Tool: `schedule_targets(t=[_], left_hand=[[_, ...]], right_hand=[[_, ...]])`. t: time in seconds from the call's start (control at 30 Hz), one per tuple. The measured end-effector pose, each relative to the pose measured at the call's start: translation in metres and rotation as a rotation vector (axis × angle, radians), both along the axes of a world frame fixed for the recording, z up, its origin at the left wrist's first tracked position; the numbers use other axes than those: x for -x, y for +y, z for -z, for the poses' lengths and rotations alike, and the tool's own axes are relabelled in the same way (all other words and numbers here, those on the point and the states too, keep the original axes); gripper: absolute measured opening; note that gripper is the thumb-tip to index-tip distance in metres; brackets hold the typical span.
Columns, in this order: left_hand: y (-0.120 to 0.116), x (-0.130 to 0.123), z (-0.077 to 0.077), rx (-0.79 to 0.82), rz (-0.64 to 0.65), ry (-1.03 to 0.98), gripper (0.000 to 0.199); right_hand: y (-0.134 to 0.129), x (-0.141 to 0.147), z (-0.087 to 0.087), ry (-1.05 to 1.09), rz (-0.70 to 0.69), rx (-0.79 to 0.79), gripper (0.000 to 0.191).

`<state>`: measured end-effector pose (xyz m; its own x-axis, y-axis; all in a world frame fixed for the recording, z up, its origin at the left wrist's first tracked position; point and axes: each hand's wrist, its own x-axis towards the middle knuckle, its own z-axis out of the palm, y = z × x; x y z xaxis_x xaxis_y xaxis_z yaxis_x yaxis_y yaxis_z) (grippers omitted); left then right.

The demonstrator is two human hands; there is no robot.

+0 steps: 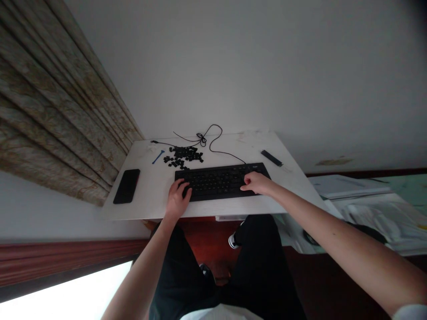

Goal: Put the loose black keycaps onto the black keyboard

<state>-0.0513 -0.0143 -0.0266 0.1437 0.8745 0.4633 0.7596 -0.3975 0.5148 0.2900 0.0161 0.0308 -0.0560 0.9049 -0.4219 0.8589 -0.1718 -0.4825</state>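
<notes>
A black keyboard lies flat on the white table, many of its key positions looking bare. My left hand rests on the keyboard's left end with its fingers spread. Over the right end, my right hand is curled, thumb and forefinger close to the keys; whatever may be between them is too small to make out. Behind the keyboard sits a loose heap of black keycaps. A thin blue tool lies to the left of the heap.
The keyboard's black cable loops along the table's back, bundled in the middle. A black phone lies at the left, a dark narrow strip at the back right. A wall stands behind, a curtain at left, papers at right.
</notes>
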Motion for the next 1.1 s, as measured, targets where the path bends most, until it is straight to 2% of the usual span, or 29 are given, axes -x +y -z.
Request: schedule_targets(t=[0.17, 0.4, 0.47, 0.57, 0.67, 0.73, 0.83, 0.93, 1.1], left_hand=[[0.000, 0.001, 0.001, 0.007, 0.003, -0.004, 0.024], [-0.002, 0.001, 0.000, 0.010, 0.012, -0.023, 0.024], [-0.002, 0.002, 0.000, 0.017, 0.005, -0.055, 0.024], [0.005, 0.009, 0.001, 0.020, -0.031, -0.119, 0.024], [0.023, 0.022, -0.001, 0.019, -0.078, -0.133, 0.024], [0.042, 0.032, -0.002, 0.022, -0.091, -0.103, 0.028], [0.072, 0.045, -0.005, 0.038, -0.076, -0.024, 0.033], [0.099, 0.053, -0.009, 0.096, 0.003, 0.091, 0.038], [0.125, 0.054, -0.018, 0.118, 0.141, 0.323, 0.037]], right_hand=[[0.000, 0.000, 0.000, 0.022, -0.011, 0.063, 0.029], [-0.001, -0.007, 0.001, 0.020, -0.015, 0.072, 0.036], [0.001, -0.008, -0.002, 0.125, 0.010, 0.027, 0.036], [0.003, -0.010, -0.009, 0.272, 0.084, -0.144, 0.036], [0.001, -0.009, -0.011, 0.228, 0.106, -0.304, 0.037], [-0.003, -0.006, -0.010, 0.198, 0.081, -0.332, 0.037], [-0.010, 0.005, -0.004, 0.236, 0.040, -0.301, 0.035], [-0.014, 0.017, 0.002, 0.265, 0.004, -0.266, 0.036], [-0.016, 0.030, 0.007, 0.306, -0.038, -0.225, 0.037]])
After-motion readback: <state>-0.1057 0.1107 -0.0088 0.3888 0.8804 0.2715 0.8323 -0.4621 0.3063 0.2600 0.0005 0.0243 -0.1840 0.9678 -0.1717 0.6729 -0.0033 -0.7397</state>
